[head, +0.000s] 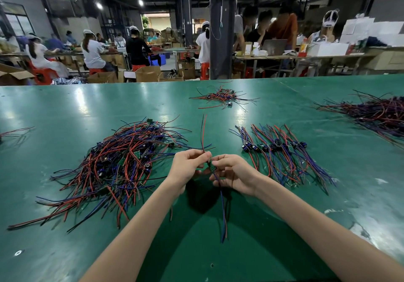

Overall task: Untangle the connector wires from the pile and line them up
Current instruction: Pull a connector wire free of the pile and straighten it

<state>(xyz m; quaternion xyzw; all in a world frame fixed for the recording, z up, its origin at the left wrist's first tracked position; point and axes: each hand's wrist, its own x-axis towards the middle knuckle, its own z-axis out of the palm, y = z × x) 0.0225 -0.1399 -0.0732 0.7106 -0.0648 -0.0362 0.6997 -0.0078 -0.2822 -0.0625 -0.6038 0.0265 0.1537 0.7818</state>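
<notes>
A tangled pile of red, blue and black connector wires (115, 168) lies on the green table (65, 111) to the left of my hands. A lined-up row of wires (282, 155) with small dark connectors lies to the right. Between them I hold a single connector wire (222, 211) above the table. My left hand (188, 168) pinches its upper part, where red and black leads stick upward. My right hand (234, 174) pinches it just below, and blue and red leads hang down toward me.
A small wire heap (223, 97) lies farther back in the middle. A larger heap (376, 113) is at the far right, and a few wires (13, 132) at the left edge. Beyond the table's far edge, people sit at other workbenches among cardboard boxes.
</notes>
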